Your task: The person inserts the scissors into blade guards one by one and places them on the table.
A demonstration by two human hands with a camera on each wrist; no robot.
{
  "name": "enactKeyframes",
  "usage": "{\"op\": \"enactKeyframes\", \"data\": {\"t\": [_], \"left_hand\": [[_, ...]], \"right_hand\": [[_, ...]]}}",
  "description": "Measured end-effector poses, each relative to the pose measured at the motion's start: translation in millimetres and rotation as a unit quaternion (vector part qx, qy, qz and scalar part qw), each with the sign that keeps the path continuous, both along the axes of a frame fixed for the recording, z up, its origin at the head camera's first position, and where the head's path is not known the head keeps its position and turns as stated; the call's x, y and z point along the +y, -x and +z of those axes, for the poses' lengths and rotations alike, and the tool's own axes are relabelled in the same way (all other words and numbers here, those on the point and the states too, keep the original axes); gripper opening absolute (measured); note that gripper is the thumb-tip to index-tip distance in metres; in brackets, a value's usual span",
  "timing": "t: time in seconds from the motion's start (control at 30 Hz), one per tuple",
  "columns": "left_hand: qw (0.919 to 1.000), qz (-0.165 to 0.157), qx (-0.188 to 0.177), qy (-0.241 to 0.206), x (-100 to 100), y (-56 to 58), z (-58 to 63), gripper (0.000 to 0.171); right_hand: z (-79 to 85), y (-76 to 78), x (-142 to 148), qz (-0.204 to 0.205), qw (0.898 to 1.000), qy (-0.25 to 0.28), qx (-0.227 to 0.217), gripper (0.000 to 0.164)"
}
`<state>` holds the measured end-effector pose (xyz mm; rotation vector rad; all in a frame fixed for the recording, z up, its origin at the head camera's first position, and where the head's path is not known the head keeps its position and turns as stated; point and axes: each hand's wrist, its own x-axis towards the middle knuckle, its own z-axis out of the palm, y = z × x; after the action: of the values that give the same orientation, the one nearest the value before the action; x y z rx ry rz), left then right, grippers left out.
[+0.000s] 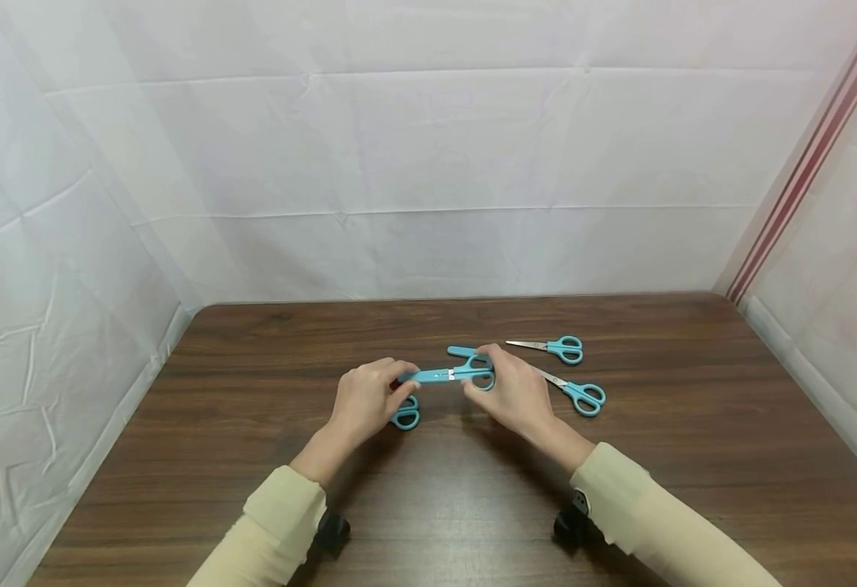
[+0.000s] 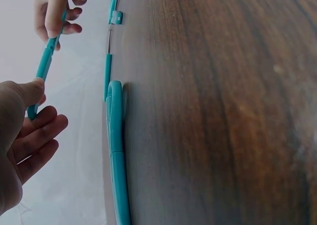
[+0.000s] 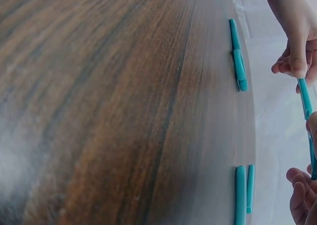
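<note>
**Four scissors, two blades bare**

One sheathed pair lies on the counter, left, near the left hand; looks finished if covering is the aim. Scissors in work held up between both hands, mid-counter: left fingers pinch the tip of the blue sheath, right hand grasps the handles. Sheath covers most of the blade; sliver of metal at the handles. On or off, cannot tell.

Apparently left: far-right pair and near-right pair, both bare-bladed, the nearer partly behind the right hand. Loose sheath just beyond the held scissors. Right wrist view gives two blue lengths; unsure if both are sheaths.

Surface: dark wood-grain counter, rounded far corners, dull sheen near. Room: creased white sheeting on far, left and right sides; red stripe down the right corner.
</note>
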<state>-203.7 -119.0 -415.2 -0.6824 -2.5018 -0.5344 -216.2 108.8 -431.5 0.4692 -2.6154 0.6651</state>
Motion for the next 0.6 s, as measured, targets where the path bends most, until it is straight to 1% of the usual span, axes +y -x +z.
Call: {"op": "enactKeyframes", "data": {"t": [0.2,0.43,0.6], "left_hand": [[1.0,-0.002,0.003,-0.001,0.4,-0.2,-0.6,0.015],[0.9999,-0.002,0.013,0.0,0.7,0.2,-0.6,0.017],[0.9997,-0.007,0.022,-0.002,2.0,1.0,0.3,0.018]], "right_hand": [[-1.1,-0.6,-0.1,0.003,1.0,0.003,0.002,0.046],[-1.2,-2.0,-1.2,0.002,1.0,0.006,0.016,0.045],[0.1,-4.0,-3.4,0.0,1.0,0.008,0.011,0.045]]}}
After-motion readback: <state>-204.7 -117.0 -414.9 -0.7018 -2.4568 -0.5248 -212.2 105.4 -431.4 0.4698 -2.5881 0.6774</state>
